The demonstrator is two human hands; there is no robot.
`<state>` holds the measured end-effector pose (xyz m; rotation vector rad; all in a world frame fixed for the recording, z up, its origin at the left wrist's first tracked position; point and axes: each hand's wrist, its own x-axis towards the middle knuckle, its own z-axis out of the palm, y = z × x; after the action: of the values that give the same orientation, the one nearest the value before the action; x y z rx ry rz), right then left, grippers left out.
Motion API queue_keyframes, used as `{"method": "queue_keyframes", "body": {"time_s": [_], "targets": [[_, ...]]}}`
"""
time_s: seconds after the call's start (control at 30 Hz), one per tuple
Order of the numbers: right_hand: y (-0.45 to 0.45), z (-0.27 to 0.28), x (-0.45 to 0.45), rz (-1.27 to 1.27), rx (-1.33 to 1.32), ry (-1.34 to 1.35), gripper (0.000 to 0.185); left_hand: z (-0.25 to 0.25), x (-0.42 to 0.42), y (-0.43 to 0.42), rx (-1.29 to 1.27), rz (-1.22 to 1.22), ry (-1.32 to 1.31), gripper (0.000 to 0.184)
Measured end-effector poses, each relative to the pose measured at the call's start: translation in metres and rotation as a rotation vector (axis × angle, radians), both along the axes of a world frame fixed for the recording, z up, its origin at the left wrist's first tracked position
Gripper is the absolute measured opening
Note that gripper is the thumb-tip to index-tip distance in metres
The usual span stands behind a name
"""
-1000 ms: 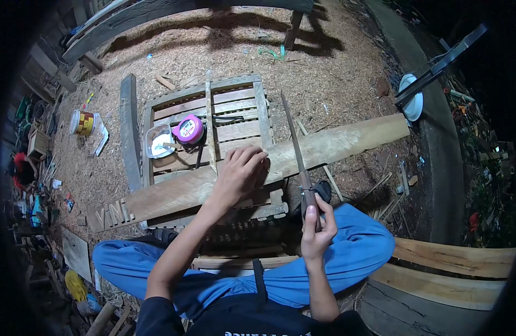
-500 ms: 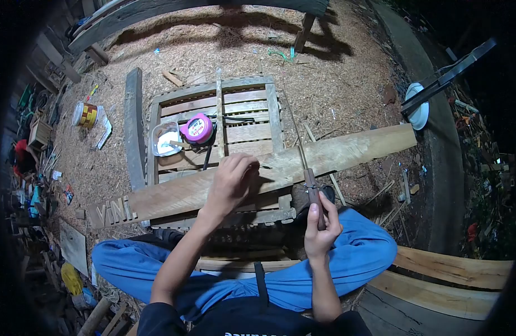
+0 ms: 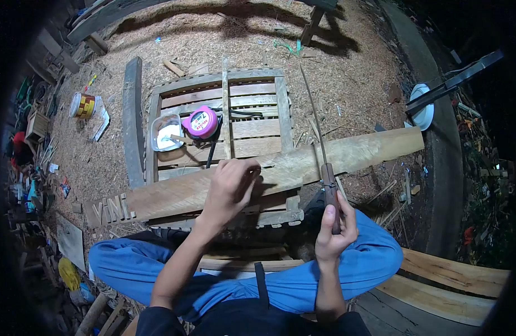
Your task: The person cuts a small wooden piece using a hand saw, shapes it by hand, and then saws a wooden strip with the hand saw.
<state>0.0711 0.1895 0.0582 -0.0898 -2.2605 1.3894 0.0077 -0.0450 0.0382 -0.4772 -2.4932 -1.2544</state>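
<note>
A long, pale wooden plank (image 3: 375, 147) lies slanting across a slatted wooden frame (image 3: 280, 95) in front of my crossed legs. My left hand (image 3: 227, 187) is over the plank's middle, fingers curled together; what they hold, if anything, is hidden. Close to those fingertips shows a small dark sliver (image 3: 268, 166), and I cannot tell whether it is held. My right hand (image 3: 337, 232) grips the brown wooden handle of a long-bladed tool (image 3: 330, 187). Its thin blade points up and away, seen nearly edge-on. Short wood strips (image 3: 117, 208) sit on the plank's left end.
On the slats are a pink tape measure (image 3: 203, 122) and a clear plastic tub (image 3: 166, 134) with white contents. A dark beam (image 3: 133, 123) lies left of the frame. Farther left stands a yellow-and-red can (image 3: 83, 106). More boards (image 3: 448, 274) lie at my right.
My right hand has moved slightly right with the long-bladed tool, whose blade now leans farther left. My left hand stays over the plank, almost unmoved. The whole view has shifted a little.
</note>
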Motion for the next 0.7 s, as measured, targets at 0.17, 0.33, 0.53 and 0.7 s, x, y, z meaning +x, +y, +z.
{"method": "queue_keyframes", "body": {"time_s": [0.17, 0.33, 0.53, 0.7], "targets": [[-0.011, -0.004, -0.001, 0.018, 0.06, -0.016, 0.034, 0.001, 0.006, -0.001, 0.044, 0.001, -0.001, 0.029], [-0.029, -0.01, -0.013, 0.029, 0.26, 0.121, 0.031, -0.001, 0.017, -0.005, 0.095, 0.041, 0.001, 0.023], [-0.052, -0.004, -0.011, 0.18, 0.724, -0.089, 0.038, 0.006, 0.031, -0.007, 0.252, 0.072, 0.044, 0.024], [-0.046, 0.017, -0.018, 0.301, 0.815, -0.07, 0.032, 0.018, 0.04, -0.014, 0.226, 0.066, 0.184, 0.029]]}}
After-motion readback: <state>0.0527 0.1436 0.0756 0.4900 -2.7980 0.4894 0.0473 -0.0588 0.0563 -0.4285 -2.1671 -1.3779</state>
